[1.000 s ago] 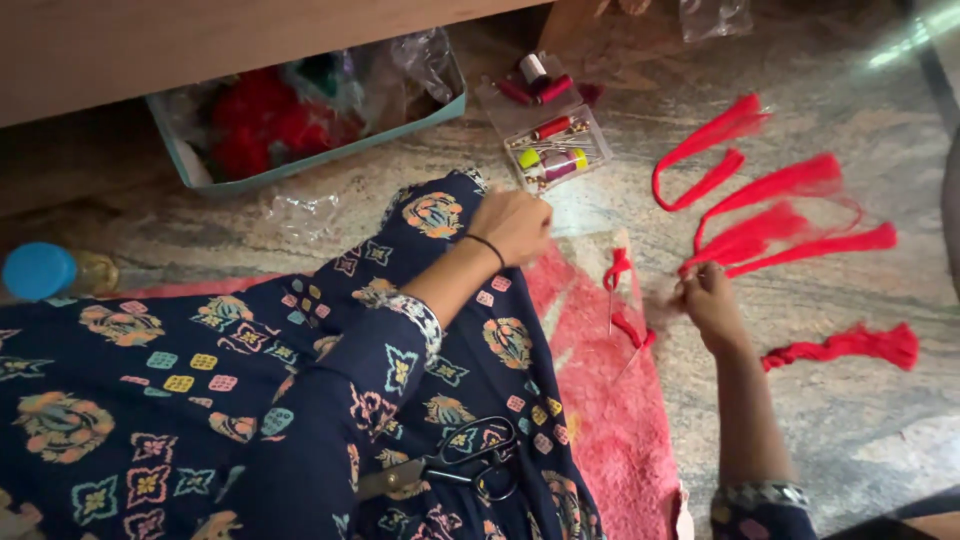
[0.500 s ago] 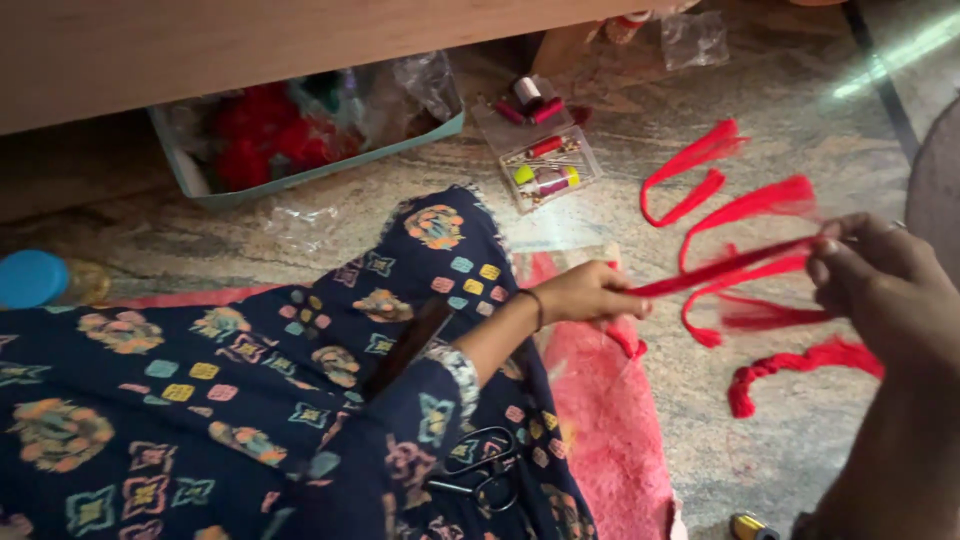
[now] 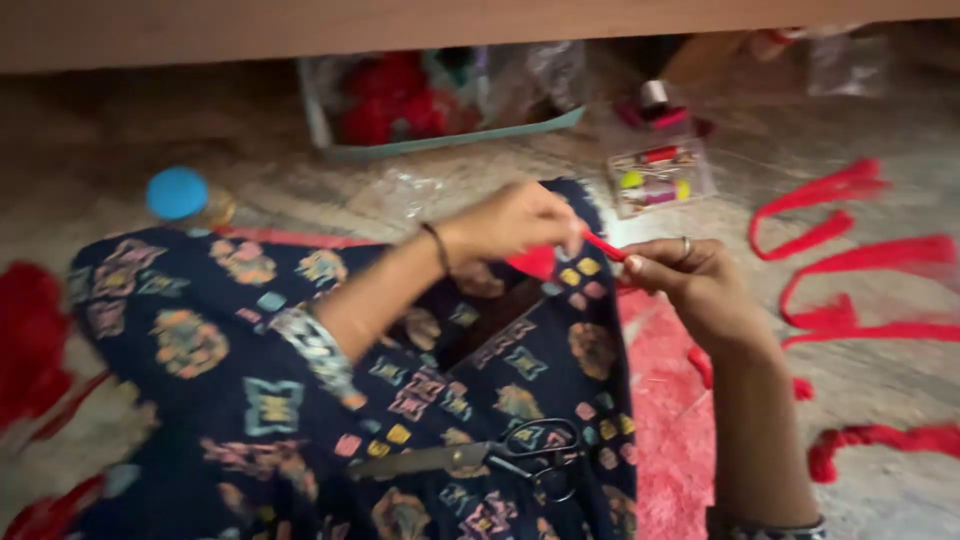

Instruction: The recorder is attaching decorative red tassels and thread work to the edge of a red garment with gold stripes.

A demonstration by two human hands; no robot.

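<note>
nearest, black-handled scissors (image 3: 470,457) lying on the dark patterned cloth (image 3: 250,400) over the lap, touched by neither hand. pink mat (image 3: 670,420) on the floor just right of the cloth.

above that, both hands meeting over the cloth's far edge. left hand (image 3: 515,222), dark bangle at the wrist, fingers pinched on one end of a short red strip (image 3: 603,246). right hand (image 3: 695,280), ring on one finger, closed on the strip's other end, so the strip spans the small gap between the two hands. a red scrap (image 3: 533,262) just under the left hand; held or not, cannot tell through the blur.

to the right, long red ribbons (image 3: 860,260) looped on the stone floor (image 3: 880,400), well apart from the hands. at far left, a blue lid (image 3: 177,192).

further off, a small clear box of thread spools (image 3: 658,177), then a tray of red material (image 3: 440,100) under a wooden edge (image 3: 400,30).
</note>
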